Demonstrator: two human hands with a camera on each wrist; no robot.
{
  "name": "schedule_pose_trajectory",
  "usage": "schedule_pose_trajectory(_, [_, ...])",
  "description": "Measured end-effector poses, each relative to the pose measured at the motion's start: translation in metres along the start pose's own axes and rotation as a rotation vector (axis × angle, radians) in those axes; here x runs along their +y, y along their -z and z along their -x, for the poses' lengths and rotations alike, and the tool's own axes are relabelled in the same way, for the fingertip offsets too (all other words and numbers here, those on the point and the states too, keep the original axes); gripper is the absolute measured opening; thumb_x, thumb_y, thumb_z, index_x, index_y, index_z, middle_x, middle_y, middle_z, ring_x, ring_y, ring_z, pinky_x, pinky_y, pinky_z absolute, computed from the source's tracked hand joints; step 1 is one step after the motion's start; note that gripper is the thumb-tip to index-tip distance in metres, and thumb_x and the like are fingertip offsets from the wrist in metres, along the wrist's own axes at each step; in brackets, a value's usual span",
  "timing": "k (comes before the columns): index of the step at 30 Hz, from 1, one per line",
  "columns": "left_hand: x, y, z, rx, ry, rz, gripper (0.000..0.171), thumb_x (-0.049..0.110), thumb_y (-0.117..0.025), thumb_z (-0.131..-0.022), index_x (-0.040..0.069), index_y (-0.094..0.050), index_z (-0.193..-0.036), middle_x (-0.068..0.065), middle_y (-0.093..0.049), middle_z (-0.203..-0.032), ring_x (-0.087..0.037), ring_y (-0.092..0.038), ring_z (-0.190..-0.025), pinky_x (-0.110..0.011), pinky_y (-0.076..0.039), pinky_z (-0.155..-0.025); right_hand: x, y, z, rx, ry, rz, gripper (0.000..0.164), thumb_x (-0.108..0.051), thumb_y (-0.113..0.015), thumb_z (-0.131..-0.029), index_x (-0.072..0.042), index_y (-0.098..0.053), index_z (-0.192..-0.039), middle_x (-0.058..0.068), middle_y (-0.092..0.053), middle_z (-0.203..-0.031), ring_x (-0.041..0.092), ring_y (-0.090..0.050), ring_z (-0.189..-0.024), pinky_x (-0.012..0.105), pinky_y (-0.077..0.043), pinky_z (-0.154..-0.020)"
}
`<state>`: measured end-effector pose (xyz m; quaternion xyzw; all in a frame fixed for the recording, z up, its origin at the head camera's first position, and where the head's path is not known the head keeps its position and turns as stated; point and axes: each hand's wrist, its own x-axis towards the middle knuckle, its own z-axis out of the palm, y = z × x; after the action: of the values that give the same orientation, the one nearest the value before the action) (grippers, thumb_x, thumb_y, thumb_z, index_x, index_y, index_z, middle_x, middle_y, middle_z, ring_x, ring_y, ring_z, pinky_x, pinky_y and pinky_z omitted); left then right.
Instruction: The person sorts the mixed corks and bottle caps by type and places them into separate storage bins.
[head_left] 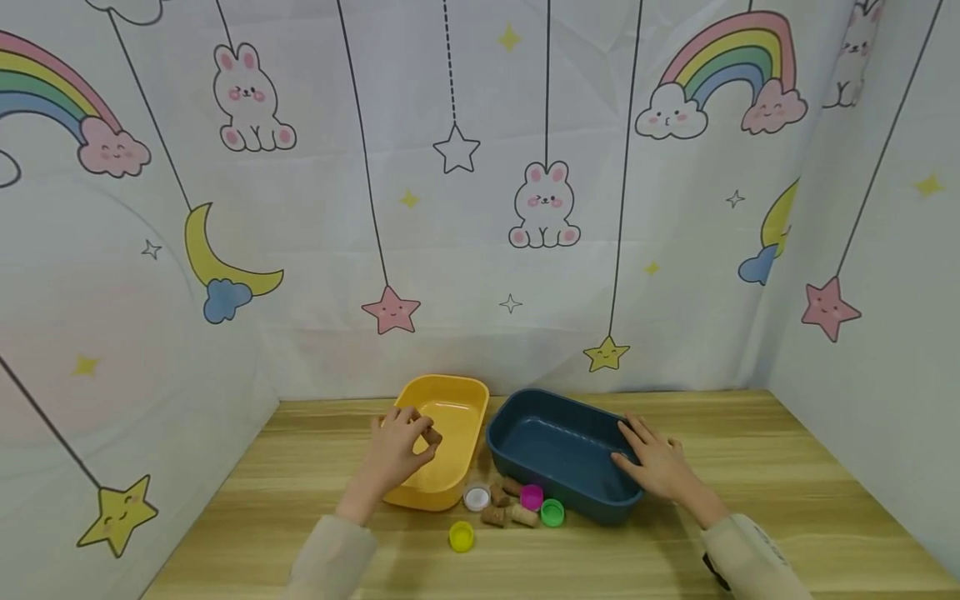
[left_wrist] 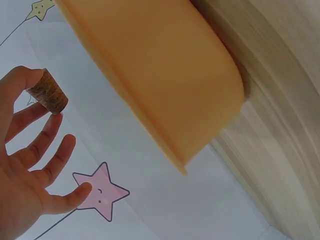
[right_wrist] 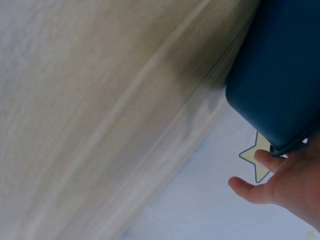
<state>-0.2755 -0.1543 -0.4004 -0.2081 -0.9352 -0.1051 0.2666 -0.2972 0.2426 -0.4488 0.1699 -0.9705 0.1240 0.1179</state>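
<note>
Where the tapered brown cork stopper (left_wrist: 48, 92) was: over the oblong yellow plastic tub (head_left: 423, 500), at the fingertips of the left grip (head_left: 393, 448).
Left grip: pinched on the stopper between thumb and fingers.
Cork handling: was probably light, firm and hardly slippery, best held round the sides.
Right grip (head_left: 662, 468): rested, fingers apart, on the dark blue plastic tub (head_left: 562, 442), right rim.

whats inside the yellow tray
In the head view, only bare surface shows inside the yellow tray. From there, the left hand, pinching a cork, covers part of its left side, so anything behind the hand cannot be seen.
</note>
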Motion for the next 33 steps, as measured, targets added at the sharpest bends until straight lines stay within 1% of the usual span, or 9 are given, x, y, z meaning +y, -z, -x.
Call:
schedule_pose_trajectory(5, [-0.008,-0.007,-0.001,-0.010,0.017,-0.003,0.020,0.021,-0.073,-0.071,0.013,-0.062,-0.085,-0.003,-0.053,-0.084,-0.025,-0.048,-0.084,-0.065,-0.034,-0.080,0.001,0.000,0.000,-0.001,-0.003,0.005,0.059,-0.042,-0.046,-0.089,-0.005,-0.037,-0.135,0.017,-0.028,-0.144,0.038,-0.030,-0.129,0.065,-0.028,-0.086])
schedule_pose_trajectory(8, [-0.010,-0.010,0.000,-0.023,0.025,-0.008,0.018,0.021,-0.073,-0.071,0.014,-0.061,-0.083,-0.003,-0.052,-0.082,-0.026,-0.048,-0.083,-0.067,-0.032,-0.081,0.001,0.000,-0.001,-0.003,0.000,0.012,0.060,-0.042,-0.045,-0.089,-0.004,-0.037,-0.134,0.018,-0.028,-0.143,0.038,-0.030,-0.129,0.065,-0.028,-0.086])
schedule_pose_trajectory(10, [-0.011,-0.012,-0.001,-0.038,0.038,-0.019,0.018,0.022,-0.073,-0.071,0.014,-0.061,-0.082,-0.002,-0.052,-0.081,-0.026,-0.049,-0.083,-0.068,-0.032,-0.080,0.001,0.000,0.000,-0.004,0.001,0.012,0.060,-0.042,-0.045,-0.089,-0.004,-0.037,-0.134,0.018,-0.029,-0.143,0.038,-0.030,-0.129,0.064,-0.028,-0.085])
schedule_pose_trajectory(13, [-0.014,-0.015,-0.003,-0.052,0.063,-0.023,0.017,0.022,-0.072,-0.072,0.014,-0.060,-0.080,-0.003,-0.052,-0.080,-0.026,-0.049,-0.081,-0.064,-0.033,-0.078,0.000,-0.001,0.000,-0.003,-0.001,0.009,0.059,-0.041,-0.046,-0.089,-0.004,-0.038,-0.134,0.018,-0.029,-0.143,0.038,-0.030,-0.129,0.064,-0.028,-0.085])
schedule_pose_trajectory(16, [-0.016,-0.016,-0.006,-0.058,0.079,-0.022,0.017,0.023,-0.072,-0.072,0.013,-0.059,-0.079,-0.004,-0.052,-0.079,-0.026,-0.049,-0.078,-0.064,-0.033,-0.077,-0.001,-0.001,0.001,0.004,-0.004,0.008,0.058,-0.040,-0.047,-0.089,-0.004,-0.038,-0.134,0.017,-0.030,-0.143,0.038,-0.030,-0.129,0.064,-0.028,-0.085])
schedule_pose_trajectory(20, [-0.017,-0.015,-0.010,-0.067,0.101,-0.014,0.017,0.023,-0.071,-0.073,0.012,-0.061,-0.081,-0.005,-0.053,-0.081,-0.027,-0.049,-0.078,-0.065,-0.033,-0.077,-0.001,-0.001,0.001,0.009,-0.005,0.010,0.058,-0.039,-0.047,-0.088,-0.004,-0.039,-0.134,0.017,-0.030,-0.143,0.038,-0.031,-0.129,0.064,-0.028,-0.085])
schedule_pose_trajectory(23, [-0.017,-0.014,-0.013,-0.077,0.115,-0.008,0.017,0.023,-0.071,-0.073,0.011,-0.062,-0.082,-0.005,-0.053,-0.082,-0.027,-0.049,-0.079,-0.063,-0.034,-0.076,-0.001,-0.001,0.001,0.008,-0.004,0.011,0.057,-0.038,-0.048,-0.088,-0.004,-0.039,-0.133,0.018,-0.030,-0.143,0.038,-0.030,-0.129,0.064,-0.028,-0.085])
schedule_pose_trajectory(30, [-0.017,-0.014,-0.016,-0.079,0.120,-0.006,0.019,0.022,-0.071,-0.074,0.010,-0.064,-0.086,-0.006,-0.054,-0.082,-0.029,-0.050,-0.083,-0.068,-0.033,-0.077,-0.001,-0.002,0.000,0.005,-0.002,0.011,0.057,-0.037,-0.049,-0.088,-0.003,-0.039,-0.133,0.018,-0.030,-0.142,0.039,-0.031,-0.128,0.065,-0.029,-0.084])
schedule_pose_trajectory(33, [-0.017,-0.015,-0.016,-0.079,0.123,-0.010,0.021,0.023,-0.071,-0.074,0.009,-0.064,-0.088,-0.006,-0.054,-0.083,-0.029,-0.050,-0.083,-0.067,-0.033,-0.077,0.000,-0.002,0.000,0.007,-0.003,0.008,0.058,-0.038,-0.049,-0.088,-0.004,-0.039,-0.133,0.018,-0.030,-0.142,0.039,-0.031,-0.128,0.065,-0.028,-0.085])
